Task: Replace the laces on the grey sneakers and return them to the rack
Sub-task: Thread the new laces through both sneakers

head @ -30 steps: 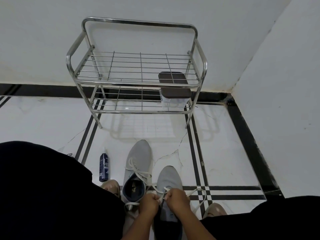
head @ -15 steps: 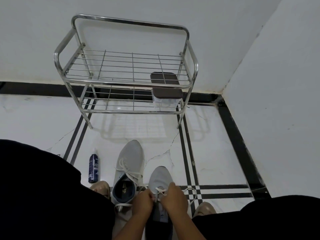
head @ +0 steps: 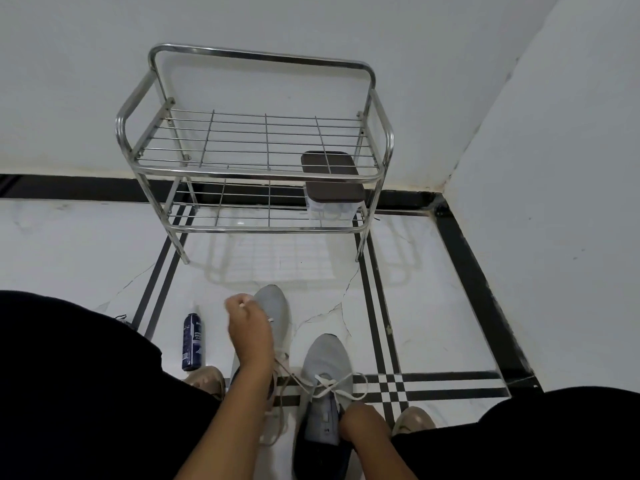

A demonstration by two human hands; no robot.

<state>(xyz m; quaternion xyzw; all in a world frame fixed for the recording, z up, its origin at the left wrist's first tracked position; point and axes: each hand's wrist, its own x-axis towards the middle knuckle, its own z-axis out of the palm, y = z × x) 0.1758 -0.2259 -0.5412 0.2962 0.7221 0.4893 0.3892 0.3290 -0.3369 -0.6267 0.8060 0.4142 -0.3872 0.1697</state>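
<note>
Two grey sneakers stand on the floor between my knees, toes toward the rack. My left hand (head: 250, 329) is raised over the left sneaker (head: 278, 306) and pinches the end of a white lace (head: 294, 375). That lace runs taut down to the eyelets of the right sneaker (head: 327, 356). Loose loops of lace lie across the right sneaker's front. My right hand (head: 362, 424) grips the right sneaker at its opening, beside the tongue. My left forearm hides most of the left sneaker. The steel two-shelf rack (head: 259, 176) stands against the wall ahead.
A clear box with a brown lid (head: 331, 178) sits on the rack's lower shelf at the right. A blue spray can (head: 192, 341) lies on the floor left of the sneakers. My own beige shoes (head: 207, 380) flank them. A wall closes the right side.
My left hand has left the right sneaker and risen up and to the left, pulling the lace out long. My right hand has slid back to the sneaker's opening.
</note>
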